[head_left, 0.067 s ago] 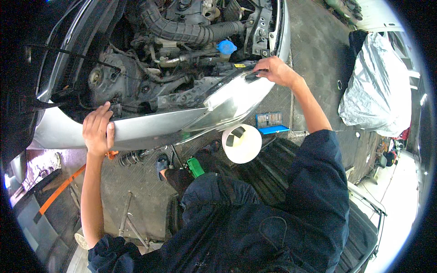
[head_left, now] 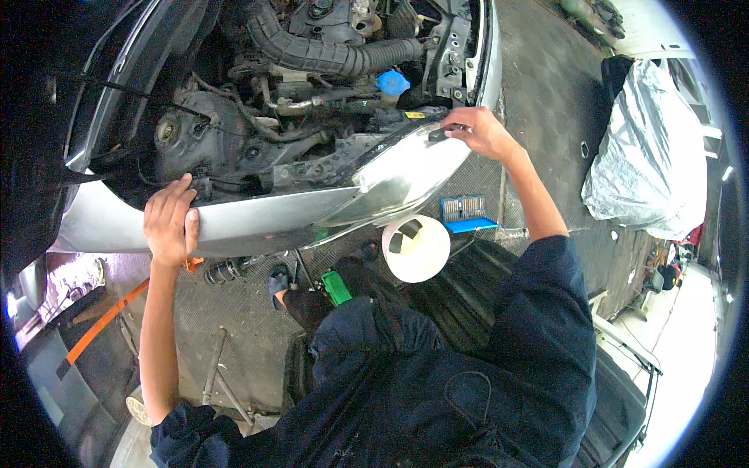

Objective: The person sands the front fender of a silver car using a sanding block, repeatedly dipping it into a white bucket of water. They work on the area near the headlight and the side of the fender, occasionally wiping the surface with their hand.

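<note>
My left hand (head_left: 169, 222) lies on the silver fender (head_left: 265, 214) of a car, its fingers stretched over the upper edge beside the engine bay and the thumb apart from them. My right hand (head_left: 485, 134) grips the headlight (head_left: 409, 168) at its inner end, near a small dark piece, with curled fingers. The clear, shiny headlight sits at the car's front corner, against the fender's tip. Part of the right fingertips' grip is hidden from sight.
Above the hands is the engine bay with a ribbed black air hose (head_left: 335, 56) and a blue cap (head_left: 392, 83). On the floor are a white bucket (head_left: 425, 261), a blue bit set case (head_left: 468, 214) and a coil-spring strut (head_left: 225, 271). Silver sheeting (head_left: 647, 156) covers something at right.
My right hand has shifted slightly to the right, away from the engine bay, at the headlight's end. My left hand stays on the fender.
</note>
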`<action>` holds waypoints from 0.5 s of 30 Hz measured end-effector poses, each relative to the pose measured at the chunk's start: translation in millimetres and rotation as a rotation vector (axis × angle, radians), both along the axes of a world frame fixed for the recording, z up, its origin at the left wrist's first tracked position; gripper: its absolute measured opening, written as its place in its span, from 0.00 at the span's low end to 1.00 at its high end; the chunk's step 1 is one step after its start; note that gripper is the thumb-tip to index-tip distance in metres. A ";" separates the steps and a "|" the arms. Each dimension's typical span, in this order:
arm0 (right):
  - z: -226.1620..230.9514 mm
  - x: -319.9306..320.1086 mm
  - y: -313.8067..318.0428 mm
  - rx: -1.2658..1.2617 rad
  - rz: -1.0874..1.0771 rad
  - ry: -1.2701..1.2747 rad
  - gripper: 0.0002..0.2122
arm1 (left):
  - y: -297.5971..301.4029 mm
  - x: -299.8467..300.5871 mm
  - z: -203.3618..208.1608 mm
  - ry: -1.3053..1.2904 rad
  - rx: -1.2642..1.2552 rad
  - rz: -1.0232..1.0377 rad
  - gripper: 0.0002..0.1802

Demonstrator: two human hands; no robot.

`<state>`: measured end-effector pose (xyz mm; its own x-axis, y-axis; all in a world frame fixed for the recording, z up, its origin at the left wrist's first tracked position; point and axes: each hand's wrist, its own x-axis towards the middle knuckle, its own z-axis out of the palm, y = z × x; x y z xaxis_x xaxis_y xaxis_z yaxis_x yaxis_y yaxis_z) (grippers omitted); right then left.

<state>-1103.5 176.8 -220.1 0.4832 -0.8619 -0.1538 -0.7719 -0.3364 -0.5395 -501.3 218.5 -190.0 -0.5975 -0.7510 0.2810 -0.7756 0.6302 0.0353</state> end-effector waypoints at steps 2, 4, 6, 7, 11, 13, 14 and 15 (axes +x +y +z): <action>-0.1 0.3 5.8 -0.027 -0.065 -0.046 0.08 | -0.4 0.9 -2.2 -0.004 -0.003 -0.001 0.18; -2.5 -1.6 3.4 -0.042 -0.069 -0.034 0.08 | -2.2 1.4 -2.2 -0.006 -0.005 -0.005 0.18; 1.6 -10.0 -6.9 -0.131 -0.019 0.082 0.10 | -1.7 0.6 -1.6 0.003 -0.001 -0.008 0.18; 4.1 -14.5 -9.3 -0.175 0.007 0.140 0.11 | -1.4 -1.0 -3.9 0.006 0.004 -0.010 0.18; 2.1 -11.5 5.5 -0.379 -0.116 0.158 0.13 | -2.4 0.4 -1.9 -0.004 0.005 -0.006 0.18; 0.2 -1.1 19.3 -0.326 -0.059 0.186 0.14 | -1.5 1.5 -2.8 -0.001 0.002 -0.006 0.18; -0.4 1.9 24.2 -0.300 -0.029 0.198 0.14 | -0.6 1.4 -2.7 -0.002 -0.004 -0.008 0.18; -0.6 -1.8 25.9 -0.248 -0.026 0.158 0.15 | 0.0 1.3 -2.5 -0.004 -0.009 -0.008 0.18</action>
<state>-1105.3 202.7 -220.7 0.4476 -0.8942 -0.0085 -0.8497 -0.4223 -0.3157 -500.0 218.6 -192.5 -0.6049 -0.7434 0.2855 -0.7704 0.6370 0.0265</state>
